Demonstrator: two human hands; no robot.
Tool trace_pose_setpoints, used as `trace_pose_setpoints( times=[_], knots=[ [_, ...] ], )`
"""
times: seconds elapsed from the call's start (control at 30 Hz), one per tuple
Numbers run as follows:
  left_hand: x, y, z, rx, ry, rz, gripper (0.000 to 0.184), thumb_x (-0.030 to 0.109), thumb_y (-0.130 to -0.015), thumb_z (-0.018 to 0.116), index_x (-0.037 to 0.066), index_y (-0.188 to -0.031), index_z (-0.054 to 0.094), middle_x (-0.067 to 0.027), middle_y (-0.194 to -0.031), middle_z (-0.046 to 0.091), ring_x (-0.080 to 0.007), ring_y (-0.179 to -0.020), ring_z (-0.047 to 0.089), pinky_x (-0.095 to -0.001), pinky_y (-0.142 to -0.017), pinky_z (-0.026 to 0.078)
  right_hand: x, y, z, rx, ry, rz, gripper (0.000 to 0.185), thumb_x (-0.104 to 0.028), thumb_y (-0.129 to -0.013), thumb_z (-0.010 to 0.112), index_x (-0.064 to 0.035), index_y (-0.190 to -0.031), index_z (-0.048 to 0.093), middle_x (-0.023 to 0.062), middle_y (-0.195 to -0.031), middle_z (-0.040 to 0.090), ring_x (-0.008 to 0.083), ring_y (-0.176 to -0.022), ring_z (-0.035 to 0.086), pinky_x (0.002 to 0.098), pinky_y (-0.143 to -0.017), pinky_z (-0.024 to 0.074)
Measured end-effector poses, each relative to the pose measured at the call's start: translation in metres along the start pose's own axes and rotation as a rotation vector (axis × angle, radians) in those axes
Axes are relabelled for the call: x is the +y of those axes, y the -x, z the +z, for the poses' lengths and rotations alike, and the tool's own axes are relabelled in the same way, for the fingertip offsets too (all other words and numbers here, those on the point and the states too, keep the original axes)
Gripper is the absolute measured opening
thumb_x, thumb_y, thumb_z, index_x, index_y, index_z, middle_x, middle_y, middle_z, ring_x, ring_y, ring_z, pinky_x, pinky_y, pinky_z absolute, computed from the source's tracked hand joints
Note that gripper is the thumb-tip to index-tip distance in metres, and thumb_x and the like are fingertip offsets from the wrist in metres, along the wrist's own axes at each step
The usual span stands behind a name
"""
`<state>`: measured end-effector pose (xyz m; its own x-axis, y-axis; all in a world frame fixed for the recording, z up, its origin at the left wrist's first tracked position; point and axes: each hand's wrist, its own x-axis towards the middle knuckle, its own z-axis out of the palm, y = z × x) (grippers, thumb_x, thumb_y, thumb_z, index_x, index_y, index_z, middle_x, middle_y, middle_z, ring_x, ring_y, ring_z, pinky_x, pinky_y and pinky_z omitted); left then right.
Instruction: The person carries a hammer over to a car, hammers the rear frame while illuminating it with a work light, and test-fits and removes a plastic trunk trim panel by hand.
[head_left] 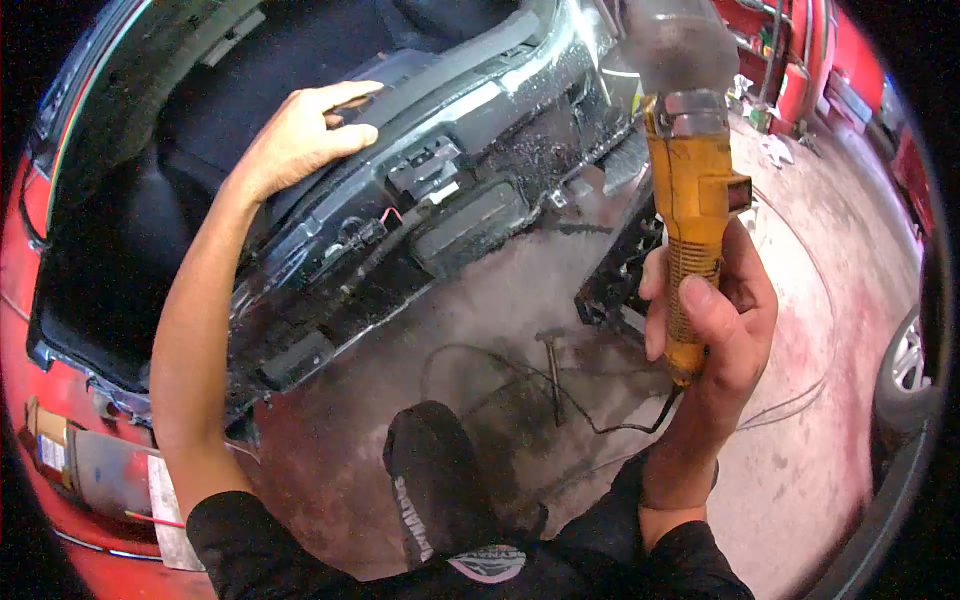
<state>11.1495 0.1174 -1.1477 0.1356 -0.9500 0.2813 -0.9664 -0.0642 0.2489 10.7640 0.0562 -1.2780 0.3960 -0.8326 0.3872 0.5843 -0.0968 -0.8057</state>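
A yellow corded work light or tool [690,190] stands upright in my right hand [725,310], whose fingers wrap round its ribbed handle. Its rounded grey top is blurred. My left hand [305,140] rests on the upper edge of the dark car body's rear opening [440,95], thumb and fingers apart, with nothing held. Below that hand, the exposed rear panel [350,240] shows a latch-like part [430,170], a pink wire and a rectangular recess [470,228].
A hammer [554,380] lies on the concrete floor amid a black cable. A black plastic part [620,260] is beyond it. Boxes [52,445] are at the left, a wheel [908,370] at the right, and a red cylinder [793,95] at the back right.
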Motion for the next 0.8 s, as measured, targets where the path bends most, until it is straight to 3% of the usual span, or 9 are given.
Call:
trace_pose_setpoints(
  times=[0.1, 0.13, 0.43, 0.57, 0.7, 0.8],
  knots=[
    [-0.001, -0.002, 0.001, -0.033, 0.071, -0.062, 0.060, 0.024, -0.084, 0.073, 0.004, -0.140, 0.062, -0.0165, -0.129, 0.070, -0.0231, -0.111, 0.068, -0.0365, -0.102, 0.051, -0.001, 0.002, 0.005, 0.050, 0.010, 0.023, 0.064, -0.018, -0.085, 0.070, 0.0098, -0.140, 0.052, 0.0150, -0.094, 0.069, 0.0127, -0.057, 0.057, 0.0240, -0.053, 0.0453],
    [0.000, -0.002, 0.001, -0.047, 0.106, -0.064, 0.060, 0.023, -0.085, 0.073, 0.004, -0.140, 0.062, -0.0145, -0.127, 0.071, -0.0208, -0.109, 0.068, -0.0353, -0.100, 0.052, 0.003, 0.001, 0.016, 0.159, 0.108, -0.021, 0.067, -0.030, -0.086, 0.064, 0.0122, -0.137, 0.053, 0.0173, -0.086, 0.066, 0.0112, -0.049, 0.052, 0.0213, -0.047, 0.0431],
    [0.002, -0.002, 0.001, -0.006, 0.019, -0.072, 0.060, 0.022, -0.083, 0.073, 0.006, -0.140, 0.063, -0.0166, -0.125, 0.070, -0.0249, -0.113, 0.067, -0.0366, -0.102, 0.050, 0.000, -0.006, 0.006, 0.165, 0.030, -0.038, 0.068, -0.030, -0.088, 0.063, 0.0109, -0.140, 0.052, 0.0164, -0.084, 0.066, 0.0103, -0.048, 0.052, 0.0207, -0.047, 0.0431],
    [0.007, 0.001, 0.003, 0.008, 0.048, -0.090, 0.059, 0.021, -0.081, 0.076, 0.005, -0.137, 0.066, -0.0148, -0.124, 0.072, -0.0224, -0.111, 0.067, -0.0355, -0.101, 0.051, -0.002, -0.006, 0.000, 0.158, 0.078, -0.015, 0.068, -0.030, -0.088, 0.063, 0.0108, -0.140, 0.051, 0.0163, -0.085, 0.067, 0.0103, -0.048, 0.052, 0.0209, -0.047, 0.0432],
    [0.009, 0.000, 0.000, -0.009, 0.060, -0.056, 0.060, 0.023, -0.079, 0.076, 0.006, -0.136, 0.065, -0.0152, -0.128, 0.071, -0.0253, -0.114, 0.068, -0.0372, -0.101, 0.051, -0.002, -0.006, -0.010, -0.002, 0.003, 0.015, 0.062, -0.018, -0.087, 0.067, 0.0088, -0.142, 0.052, 0.0142, -0.097, 0.069, 0.0139, -0.071, 0.062, 0.0248, -0.054, 0.0495],
    [-0.005, -0.001, 0.001, 0.028, 0.006, -0.026, 0.064, 0.029, -0.078, 0.076, 0.006, -0.137, 0.065, -0.0182, -0.131, 0.069, -0.0301, -0.114, 0.068, -0.0405, -0.102, 0.052, 0.000, -0.002, -0.004, 0.020, 0.040, 0.004, 0.063, -0.020, -0.087, 0.066, 0.0084, -0.141, 0.052, 0.0144, -0.094, 0.068, 0.0144, -0.068, 0.061, 0.0247, -0.053, 0.0485]
  ],
)
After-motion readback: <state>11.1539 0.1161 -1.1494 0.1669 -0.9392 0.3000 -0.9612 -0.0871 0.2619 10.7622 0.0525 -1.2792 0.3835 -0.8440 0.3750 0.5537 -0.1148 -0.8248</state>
